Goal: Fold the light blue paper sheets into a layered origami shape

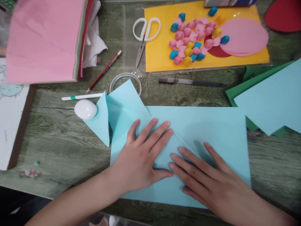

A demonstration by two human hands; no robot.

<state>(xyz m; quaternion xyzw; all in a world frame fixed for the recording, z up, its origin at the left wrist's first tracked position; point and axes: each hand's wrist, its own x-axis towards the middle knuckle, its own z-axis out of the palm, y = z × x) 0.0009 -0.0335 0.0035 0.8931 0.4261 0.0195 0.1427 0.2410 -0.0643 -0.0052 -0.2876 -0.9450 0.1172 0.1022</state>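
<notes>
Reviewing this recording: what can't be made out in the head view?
In the head view:
- Palms of the left hand and right hand: hidden, facing down over light blue paper.
- Lower part of the tape roll: covered by a blue paper corner.
- Red paper shape: cut off by the right edge.
- Lettering on the pencil: too small to read.

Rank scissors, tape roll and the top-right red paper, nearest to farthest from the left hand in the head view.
1. Tape roll, just beyond the left hand.
2. Scissors, farther out, upper centre.
3. Red paper, top right corner.
</notes>
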